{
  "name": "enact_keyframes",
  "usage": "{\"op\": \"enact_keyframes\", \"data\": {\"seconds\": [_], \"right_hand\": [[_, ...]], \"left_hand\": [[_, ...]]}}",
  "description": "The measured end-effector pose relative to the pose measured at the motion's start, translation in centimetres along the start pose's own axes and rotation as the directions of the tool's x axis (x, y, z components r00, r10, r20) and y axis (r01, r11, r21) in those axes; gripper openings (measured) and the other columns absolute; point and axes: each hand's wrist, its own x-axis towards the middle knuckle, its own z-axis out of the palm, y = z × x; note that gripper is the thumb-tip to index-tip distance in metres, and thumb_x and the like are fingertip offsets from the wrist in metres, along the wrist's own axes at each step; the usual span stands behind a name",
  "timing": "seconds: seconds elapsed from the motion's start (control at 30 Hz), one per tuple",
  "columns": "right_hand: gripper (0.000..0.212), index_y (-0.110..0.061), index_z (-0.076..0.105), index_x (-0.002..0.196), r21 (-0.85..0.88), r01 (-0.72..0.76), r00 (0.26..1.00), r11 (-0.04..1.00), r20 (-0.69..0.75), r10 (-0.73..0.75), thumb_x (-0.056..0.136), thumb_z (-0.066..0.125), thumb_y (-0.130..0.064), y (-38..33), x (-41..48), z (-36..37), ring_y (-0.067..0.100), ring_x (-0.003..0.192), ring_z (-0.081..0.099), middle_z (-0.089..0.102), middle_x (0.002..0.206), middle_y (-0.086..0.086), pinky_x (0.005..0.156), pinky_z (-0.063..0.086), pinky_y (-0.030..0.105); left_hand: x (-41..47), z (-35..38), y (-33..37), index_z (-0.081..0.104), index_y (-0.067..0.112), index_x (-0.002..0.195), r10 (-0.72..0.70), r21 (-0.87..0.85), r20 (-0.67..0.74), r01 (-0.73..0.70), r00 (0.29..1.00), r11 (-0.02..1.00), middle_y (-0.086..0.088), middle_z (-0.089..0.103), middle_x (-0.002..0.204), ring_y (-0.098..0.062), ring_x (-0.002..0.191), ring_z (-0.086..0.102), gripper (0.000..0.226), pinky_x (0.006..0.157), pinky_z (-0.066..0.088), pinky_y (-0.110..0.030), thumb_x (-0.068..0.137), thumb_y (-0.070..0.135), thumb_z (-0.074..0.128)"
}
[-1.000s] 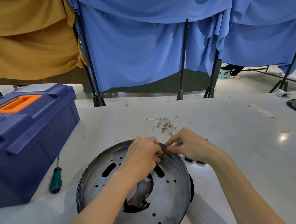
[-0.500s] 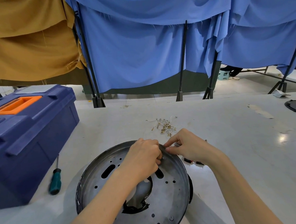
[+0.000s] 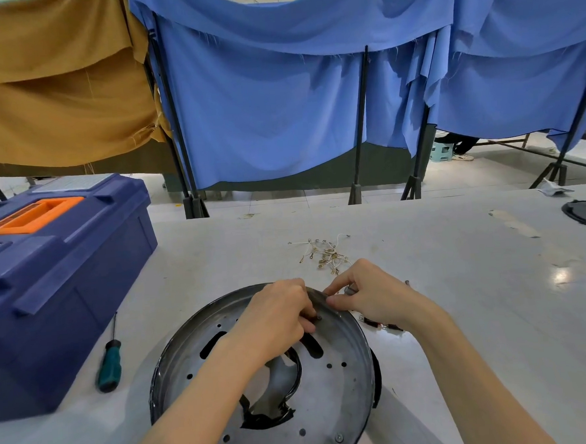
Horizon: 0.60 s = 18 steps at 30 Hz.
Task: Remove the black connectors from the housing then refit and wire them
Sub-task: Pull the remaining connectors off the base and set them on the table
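Works at the far rim of the round metal housing (image 3: 343, 390), which lies flat on the table (image 3: 462, 314). Curls the left hand (image 3: 277, 320) over the inner face, fingertips bunched at a small stud (image 3: 319, 318); cannot tell whether they grip it. Pinches the rim itself with the right hand (image 3: 375, 295), thumb against forefinger. Leaves small dark connectors (image 3: 382, 324) on the table just beside the housing, to the right. Could slip off the thin edge and nick a finger. Could jerk the housing into the loose terminals (image 3: 324, 254) near it. Could drop a tiny part through a slot.
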Motion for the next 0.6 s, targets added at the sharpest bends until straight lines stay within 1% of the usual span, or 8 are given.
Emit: {"op": "enact_keyframes", "data": {"seconds": [0.07, 0.13, 0.2, 0.27, 0.4, 0.47, 0.53, 0.6], "right_hand": [[0.013, -0.019, 0.077, 0.097, 0.003, -0.002, 1.0, 1.0, 0.012, 0.002, 0.09, 0.066, -0.022, 0.0, 0.0, 0.0, 0.007, 0.038, 0.034, 0.038, 0.042, -0.016, 0.043, 0.027, 0.015], [0.014, -0.019, 0.077, 0.095, 0.001, -0.005, 1.0, 1.0, 0.022, 0.005, 0.091, 0.065, -0.026, 0.0, -0.3, -0.2, 0.007, 0.041, 0.034, 0.046, 0.039, -0.016, 0.044, 0.028, 0.017], [0.016, -0.018, 0.076, 0.093, 0.033, -0.019, 0.999, 0.999, -0.027, 0.02, 0.092, 0.064, -0.028, 0.1, -0.6, -1.2, 0.003, 0.042, 0.046, 0.066, 0.054, -0.015, 0.045, 0.034, 0.011], [0.014, -0.019, 0.075, 0.09, 0.096, -0.064, 0.985, 0.993, -0.156, 0.078, 0.093, 0.063, -0.026, 1.0, -0.9, -2.9, 0.003, 0.046, 0.054, 0.073, 0.065, -0.004, 0.05, 0.039, 0.012], [0.006, -0.016, 0.072, 0.087, 0.124, -0.198, 0.908, 0.972, -0.351, 0.229, 0.089, 0.067, -0.014, 4.8, -1.7, -6.0, 0.009, 0.069, 0.056, 0.072, 0.062, 0.001, 0.064, 0.041, 0.025], [0.007, -0.013, 0.072, 0.086, 0.099, -0.302, 0.877, 0.948, -0.362, 0.317, 0.085, 0.07, -0.007, 6.6, -1.8, -6.6, 0.016, 0.081, 0.057, 0.07, 0.07, 0.004, 0.067, 0.04, 0.027], [0.011, -0.012, 0.073, 0.087, 0.046, -0.395, 0.852, 0.918, -0.356, 0.384, 0.08, 0.072, -0.003, 8.0, -1.6, -6.4, 0.022, 0.093, 0.056, 0.064, 0.088, 0.007, 0.076, 0.043, 0.03], [0.015, -0.011, 0.073, 0.087, 0.0, -0.447, 0.843, 0.894, -0.334, 0.422, 0.078, 0.073, 0.0, 8.7, -1.5, -5.8, 0.023, 0.093, 0.055, 0.059, 0.096, 0.008, 0.079, 0.045, 0.031]], "left_hand": [[0.0, 0.0, -0.1, 0.071, 0.019, 0.113, -0.007, -0.01, -0.002, 0.007, 1.0, 1.0, 0.003, 0.057, 0.112, -0.02, 0.101, 0.054, 0.026, 0.083, 0.047, -0.035, 0.088, 0.025, 0.067], [-0.1, 0.1, -0.1, 0.07, 0.02, 0.115, -0.005, -0.013, -0.01, 0.005, 1.0, 1.0, 0.003, 0.056, 0.112, -0.02, 0.102, 0.053, 0.027, 0.083, 0.047, -0.034, 0.089, 0.024, 0.066], [-0.1, 0.3, -0.1, 0.07, 0.019, 0.114, -0.005, -0.023, -0.02, 0.004, 1.0, 1.0, 0.004, 0.055, 0.111, -0.019, 0.102, 0.052, 0.025, 0.082, 0.046, -0.033, 0.089, 0.023, 0.065], [-0.1, 0.3, -0.1, 0.07, 0.016, 0.111, -0.011, -0.049, -0.025, 0.01, 1.0, 0.999, 0.004, 0.053, 0.112, -0.016, 0.101, 0.052, 0.023, 0.08, 0.043, -0.028, 0.089, 0.021, 0.065], [0.1, 0.3, -0.1, 0.071, 0.015, 0.107, -0.007, -0.091, -0.013, 0.006, 1.0, 0.996, 0.005, 0.052, 0.113, -0.009, 0.093, 0.046, 0.022, 0.077, 0.04, -0.025, 0.088, 0.024, 0.067], [0.1, 0.3, -0.1, 0.071, 0.015, 0.107, -0.003, -0.091, 0.002, 0.003, 1.0, 0.996, 0.006, 0.05, 0.112, -0.008, 0.091, 0.042, 0.025, 0.078, 0.039, -0.025, 0.086, 0.028, 0.069], [0.1, 0.4, -0.1, 0.071, 0.016, 0.109, -0.007, -0.085, 0.007, 0.008, 1.0, 0.996, 0.007, 0.05, 0.113, -0.01, 0.095, 0.044, 0.028, 0.081, 0.04, -0.026, 0.084, 0.03, 0.071], [0.1, 0.5, -0.2, 0.071, 0.016, 0.108, -0.017, -0.097, -0.005, 0.016, 1.0, 0.995, 0.008, 0.051, 0.113, -0.01, 0.095, 0.045, 0.03, 0.082, 0.04, -0.026, 0.083, 0.031, 0.073]]}}
